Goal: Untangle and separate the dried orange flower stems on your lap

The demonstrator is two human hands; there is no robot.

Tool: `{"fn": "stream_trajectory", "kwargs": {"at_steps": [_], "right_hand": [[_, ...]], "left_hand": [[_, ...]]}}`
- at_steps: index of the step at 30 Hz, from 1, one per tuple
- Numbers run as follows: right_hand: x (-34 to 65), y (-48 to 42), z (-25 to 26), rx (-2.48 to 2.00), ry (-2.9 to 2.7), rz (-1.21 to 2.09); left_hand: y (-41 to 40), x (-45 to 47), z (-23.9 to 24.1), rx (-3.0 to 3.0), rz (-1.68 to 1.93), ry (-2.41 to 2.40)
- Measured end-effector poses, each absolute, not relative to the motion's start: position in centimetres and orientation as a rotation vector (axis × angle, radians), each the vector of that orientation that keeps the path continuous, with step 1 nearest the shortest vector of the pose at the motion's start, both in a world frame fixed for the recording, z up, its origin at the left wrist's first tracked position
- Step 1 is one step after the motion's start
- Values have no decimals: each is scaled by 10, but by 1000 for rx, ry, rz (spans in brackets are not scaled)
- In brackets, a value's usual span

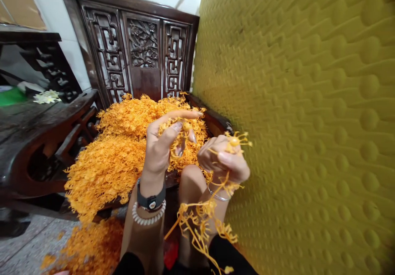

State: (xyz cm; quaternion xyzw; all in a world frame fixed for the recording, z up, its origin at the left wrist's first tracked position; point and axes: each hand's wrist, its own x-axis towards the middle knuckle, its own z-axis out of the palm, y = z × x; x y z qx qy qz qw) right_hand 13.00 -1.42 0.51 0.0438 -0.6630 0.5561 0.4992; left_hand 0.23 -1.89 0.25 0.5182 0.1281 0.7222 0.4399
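Observation:
My left hand point(159, 139), with a dark wristband and a pale coiled band, is raised in front of a big heap of orange branched plastic pieces point(108, 172). Its index finger points out to the right, while the thumb and other fingers curl around a few small orange pieces point(186, 126). Close by on the right, my right hand point(220, 160) is closed in a fist on an orange plastic strand point(205, 209). One spiky end with a round bead point(234, 142) pokes out above the thumb. The rest dangles past the bracelet over my forearm. The two hands are apart.
The heap lies on a dark carved wooden chair point(146, 82). More orange pieces point(95, 242) are on the floor below left. An upright yellow textured mat point(296, 123) walls off the right side. On the left, a dark wooden table point(18, 119) bears white flowers point(47, 97).

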Motion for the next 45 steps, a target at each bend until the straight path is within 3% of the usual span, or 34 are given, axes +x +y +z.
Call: {"fn": "stream_trajectory", "kwargs": {"at_steps": [5, 12, 18, 22, 30, 39, 45], "right_hand": [[122, -18, 6, -57, -1954, 1417], [115, -22, 6, -159, -2039, 1498], [123, -14, -1, -138, -2226, 1412], [132, -9, 5, -209, -2356, 1248], [135, -12, 8, -320, -2169, 1123], [128, 1, -13, 253, -2034, 1244], [134, -20, 0, -357, -1668, 1099]], "left_hand": [[-18, 10, 4, 1420, 1889, 386], [-22, -2, 5, 1398, 1543, 411], [-30, -33, 7, 2114, 1162, 677], [-35, -31, 10, 2240, 1166, 809], [-29, -3, 3, 1602, 1701, 603], [-18, 7, 2, 974, 1626, 56], [-9, -16, 4, 899, 1642, -83]]}}
